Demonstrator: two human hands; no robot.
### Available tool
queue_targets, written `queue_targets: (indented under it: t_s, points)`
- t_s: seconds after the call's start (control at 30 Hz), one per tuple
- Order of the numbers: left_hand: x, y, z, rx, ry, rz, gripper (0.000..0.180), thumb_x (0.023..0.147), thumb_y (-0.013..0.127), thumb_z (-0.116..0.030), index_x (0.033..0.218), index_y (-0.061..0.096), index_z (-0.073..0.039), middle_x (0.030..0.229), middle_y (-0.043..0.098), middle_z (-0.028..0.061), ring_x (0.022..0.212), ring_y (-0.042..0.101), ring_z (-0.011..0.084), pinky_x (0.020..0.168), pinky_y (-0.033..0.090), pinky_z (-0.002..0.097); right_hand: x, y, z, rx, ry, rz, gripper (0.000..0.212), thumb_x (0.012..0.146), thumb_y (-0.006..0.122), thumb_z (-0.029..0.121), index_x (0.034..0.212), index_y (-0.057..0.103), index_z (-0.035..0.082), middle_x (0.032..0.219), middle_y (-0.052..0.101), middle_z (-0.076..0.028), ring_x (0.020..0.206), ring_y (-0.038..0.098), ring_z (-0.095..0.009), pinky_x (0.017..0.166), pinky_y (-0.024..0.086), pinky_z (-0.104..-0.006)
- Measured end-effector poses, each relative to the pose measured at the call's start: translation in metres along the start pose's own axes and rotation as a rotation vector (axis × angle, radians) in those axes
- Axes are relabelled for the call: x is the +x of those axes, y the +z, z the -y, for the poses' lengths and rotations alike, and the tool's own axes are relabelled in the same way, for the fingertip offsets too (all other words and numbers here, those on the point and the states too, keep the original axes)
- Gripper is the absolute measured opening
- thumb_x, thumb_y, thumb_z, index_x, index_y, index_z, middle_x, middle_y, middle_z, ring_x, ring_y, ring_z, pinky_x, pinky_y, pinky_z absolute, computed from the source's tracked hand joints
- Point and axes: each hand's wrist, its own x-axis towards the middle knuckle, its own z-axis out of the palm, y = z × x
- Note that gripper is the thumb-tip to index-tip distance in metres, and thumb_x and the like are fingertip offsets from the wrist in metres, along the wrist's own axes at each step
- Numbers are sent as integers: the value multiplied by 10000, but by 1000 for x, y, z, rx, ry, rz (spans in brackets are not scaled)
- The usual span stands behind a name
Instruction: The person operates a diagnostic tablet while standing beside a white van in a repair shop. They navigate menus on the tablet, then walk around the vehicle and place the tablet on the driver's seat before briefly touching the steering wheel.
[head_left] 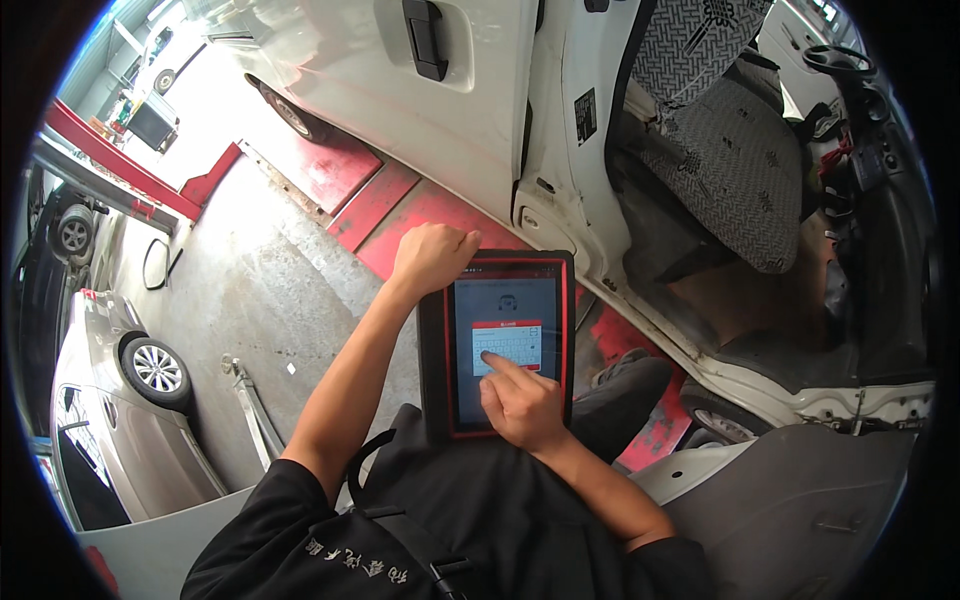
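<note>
A tablet [507,420] with a black case and red trim stands tilted in front of my body, its screen lit. My left hand [432,262] is closed over its top left corner; the fingertips are hidden behind the case. On the screen is a pop-up window with a red header and an on-screen keyboard. My right hand [524,405] has its index finger stretched out onto the left part of that keyboard. The other fingers are loosely bent, and nothing is held in this hand. Whether the fingertip presses the glass or hovers just over it, I cannot tell.
At the right a white vehicle [455,115] has its front door open, showing a patterned seat [735,180] and a steering wheel [838,60]. Red lift platforms [400,215] lie beneath it. A beige car [125,400] and a metal lift arm [255,410] are at the left.
</note>
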Motion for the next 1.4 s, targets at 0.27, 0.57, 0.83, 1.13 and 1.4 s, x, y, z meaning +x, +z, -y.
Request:
queue_targets:
  t_s: [0.27, 0.57, 0.83, 1.13, 1.4]
  points:
    - [-3, -4, -2, 2, -8, -4, 534, 964, 518, -418, 640, 621, -7, 650, 585, 230, 663, 585, 436, 641, 447, 523, -8, -4, -5, -58, 36, -39, 141, 853, 637, 123, 767, 642, 11, 1015, 719, -154, 662, 683, -280, 592, 554, -360]
    - [-4, -4, -2, 42, -3, -12, 527, 954, 488, -411, 632, 655, -28, 643, 616, 211, 639, 618, 420, 629, 495, 518, -5, -4, -7, -81, 81, -63, 128, 859, 636, 120, 790, 651, 13, 1049, 722, -140, 653, 682, -289, 598, 556, -361]
    - [-3, -5, -2, 28, -16, 13, 526, 957, 522, -423, 650, 630, -10, 659, 593, 230, 673, 591, 438, 636, 453, 520, -2, -4, -8, -66, 83, -84, 123, 873, 631, 130, 818, 652, 21, 1074, 717, -143, 649, 678, -286, 595, 554, -356]
    - [-2, -4, 0, -8, -21, -8, 521, 949, 544, -416, 669, 630, 14, 659, 580, 251, 669, 598, 446, 640, 458, 513, -1, -15, -3, -81, 101, -72, 153, 894, 618, 121, 790, 656, 16, 1071, 717, -129, 637, 682, -265, 592, 555, -346]
    - [1, -5, -4, 13, -16, 17, 538, 958, 538, -425, 685, 626, 31, 656, 567, 266, 655, 590, 450, 628, 441, 509, -8, -11, -7, -60, 97, -138, 151, 877, 640, 129, 781, 663, 14, 1075, 711, -117, 625, 680, -240, 581, 548, -337]
